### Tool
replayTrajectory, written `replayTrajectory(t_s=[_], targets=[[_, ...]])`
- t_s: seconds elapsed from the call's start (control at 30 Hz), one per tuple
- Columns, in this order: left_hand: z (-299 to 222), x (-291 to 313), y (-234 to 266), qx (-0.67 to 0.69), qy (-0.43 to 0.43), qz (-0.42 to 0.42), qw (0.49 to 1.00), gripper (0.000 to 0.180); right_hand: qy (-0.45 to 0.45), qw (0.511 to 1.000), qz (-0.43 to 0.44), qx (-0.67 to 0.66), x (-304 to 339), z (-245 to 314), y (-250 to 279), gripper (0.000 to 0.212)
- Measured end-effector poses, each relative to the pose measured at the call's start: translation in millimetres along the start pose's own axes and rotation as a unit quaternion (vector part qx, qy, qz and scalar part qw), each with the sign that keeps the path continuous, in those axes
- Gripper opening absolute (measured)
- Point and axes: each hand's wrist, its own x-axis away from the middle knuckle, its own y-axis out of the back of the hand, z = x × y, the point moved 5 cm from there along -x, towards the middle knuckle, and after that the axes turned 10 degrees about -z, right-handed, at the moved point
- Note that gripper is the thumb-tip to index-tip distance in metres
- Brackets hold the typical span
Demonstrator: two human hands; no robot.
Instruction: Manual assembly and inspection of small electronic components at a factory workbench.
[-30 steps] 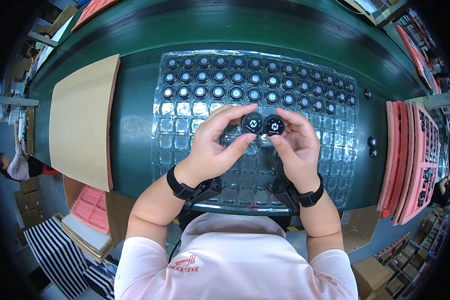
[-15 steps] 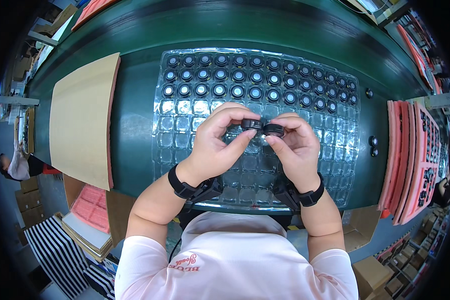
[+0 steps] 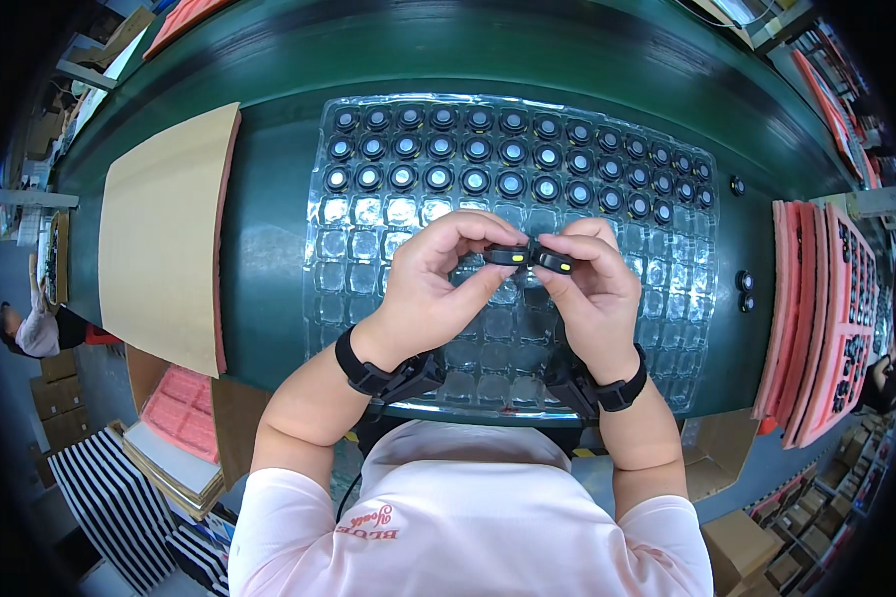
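Note:
Above the clear plastic tray, my left hand pinches a small round black part between thumb and fingers. My right hand grips a second round black part the same way. Both parts are held on edge, side by side, with a yellow mark showing on each rim; whether they touch I cannot tell. Several similar black parts with pale round centres fill the tray's far rows. The cells in the nearer rows around my hands look bare, though my hands hide some.
The tray lies on a green bench. A tan board with pink foam edging stands at left. Loose black parts lie right of the tray, near stacked pink foam sheets. Another person is at far left.
Both black parts have been turned so their yellow rim marks now face me. My hands have shifted only slightly; the tray's filled rows look the same.

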Motion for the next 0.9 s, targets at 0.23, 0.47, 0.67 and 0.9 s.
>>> replayTrajectory(t_s=[0.23,0.47,0.67,0.9], targets=[[0,0,0,0.037,-0.006,-0.004,0.999,0.027,-0.036,0.999,0.007,-0.022,1,1,0,0.029],[-6,0,3,-0.007,-0.053,0.011,0.998,0.029,-0.001,1.000,0.023,0.005,2,6,-1,0.029],[-9,1,1,-0.047,-0.058,0.006,0.997,0.025,0.022,0.999,0.011,0.044,3,8,-2,0.031],[-5,2,0,0.007,-0.049,-0.004,0.999,0.025,0.053,0.999,-0.004,0.009,1,11,-1,0.029]])
